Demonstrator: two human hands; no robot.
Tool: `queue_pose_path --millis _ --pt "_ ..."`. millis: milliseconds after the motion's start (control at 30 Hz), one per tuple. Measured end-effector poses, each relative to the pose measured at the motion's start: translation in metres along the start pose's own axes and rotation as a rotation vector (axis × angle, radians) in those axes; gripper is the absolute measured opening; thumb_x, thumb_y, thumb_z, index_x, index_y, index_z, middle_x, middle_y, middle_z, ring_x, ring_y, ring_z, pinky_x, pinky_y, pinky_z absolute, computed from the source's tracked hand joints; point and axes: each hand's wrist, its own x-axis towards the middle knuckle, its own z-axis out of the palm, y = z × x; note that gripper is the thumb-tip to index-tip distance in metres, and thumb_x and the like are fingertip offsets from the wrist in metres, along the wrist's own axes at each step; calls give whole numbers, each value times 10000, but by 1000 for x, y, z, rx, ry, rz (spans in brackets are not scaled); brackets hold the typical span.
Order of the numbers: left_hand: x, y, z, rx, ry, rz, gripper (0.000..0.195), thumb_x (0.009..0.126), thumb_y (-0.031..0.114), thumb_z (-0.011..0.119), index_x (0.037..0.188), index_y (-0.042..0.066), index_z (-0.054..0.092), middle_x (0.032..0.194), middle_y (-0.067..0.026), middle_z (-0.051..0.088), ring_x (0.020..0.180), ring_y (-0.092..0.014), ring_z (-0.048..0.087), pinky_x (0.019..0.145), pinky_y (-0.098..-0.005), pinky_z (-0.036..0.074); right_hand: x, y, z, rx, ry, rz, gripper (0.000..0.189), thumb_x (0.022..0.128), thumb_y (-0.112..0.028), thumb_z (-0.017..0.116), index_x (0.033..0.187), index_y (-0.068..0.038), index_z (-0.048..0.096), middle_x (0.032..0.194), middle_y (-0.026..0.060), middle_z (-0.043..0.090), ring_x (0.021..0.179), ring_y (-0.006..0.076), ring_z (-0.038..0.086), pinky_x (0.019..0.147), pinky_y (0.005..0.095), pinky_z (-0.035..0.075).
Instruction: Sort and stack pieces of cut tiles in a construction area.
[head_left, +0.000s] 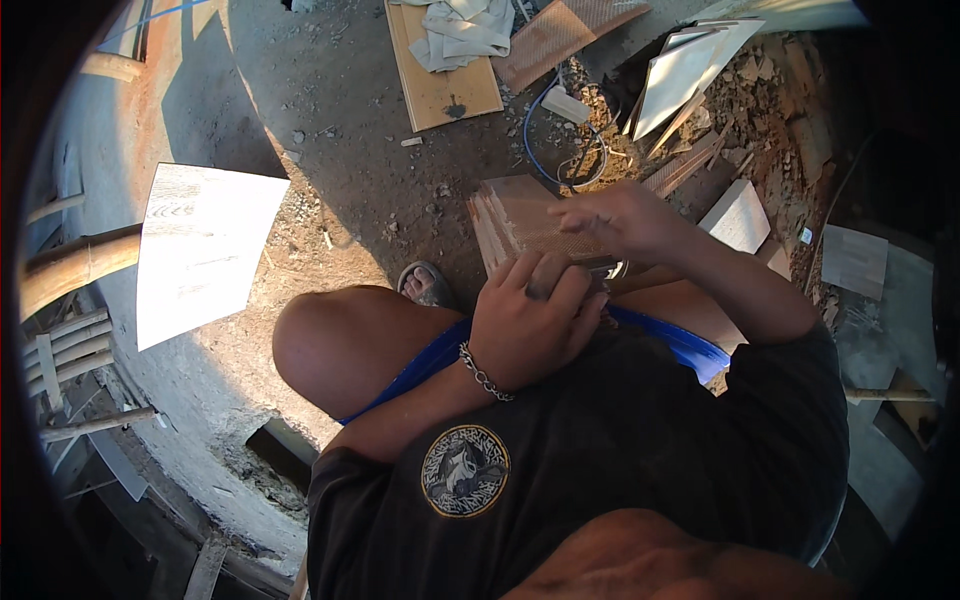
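My left hand (536, 300), with a ring and a chain bracelet (484, 375), is curled in front of my waist. Its fingers close around a small shiny object (616, 268), mostly hidden, whose kind I cannot make out. Just above and to the right, my right hand (619, 221) is raised with bent fingers pointing left; whether anything is between the fingertips cannot be told. Beneath and beyond both hands lies a stack of brown tiles (517, 206) with textured backs, their left edges chipped and pale.
A pale wood-patterned panel (206, 247) stands at left by a bamboo pole (82, 266). Ahead lie a tan board (450, 97) with a grey cloth (465, 37), a blue cable (534, 142) and a white block (566, 105). Leaning tiles (679, 79) and rubble (772, 112) are at right.
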Motion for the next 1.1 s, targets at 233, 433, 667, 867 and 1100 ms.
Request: queue_pose_path --millis 233,433,667,867,1100 --pt "-3 -5 25 93 -254 -76 744 868 383 699 1440 -1 418 1437 -215 470 1353 -362 445 1114 -459 370 86 94 -119 -511 643 276 369 996 -314 574 1265 -73 647 1041 155 718 939 320 695 882 367 542" --pt "-11 -9 34 167 -288 -51 724 890 419 668 1436 8 430 1441 -187 486 1378 -341 428 1145 -466 332 182 178 -127 -967 529 671 616 938 -315 624 1498 -183 402 1537 135 380 1378 318 406 1077 495 396" --pt "-18 -17 32 143 -214 -65 698 861 401 692 1407 25 472 1404 -153 528 1342 -302 471 1111 -438 371 211 188 -155 -1613 -215 526 1024 800 -371 809 1594 -281 169 1669 95 135 1537 311 120 1174 604 202" --pt "-23 -23 37 113 -138 -85 680 827 383 716 1352 -1 520 1351 -138 568 1298 -282 503 1080 -423 393 201 177 -172 -1673 -439 485 1086 772 -481 805 1600 -241 145 1671 103 115 1542 305 104 1181 592 195" --pt "-27 -24 39 151 -129 -65 578 844 326 680 1299 -14 573 1274 -141 613 1274 -275 521 1023 -398 417 231 142 -176 -1575 -227 695 896 802 -568 748 1512 -148 399 1666 53 141 1532 262 128 1166 543 213"
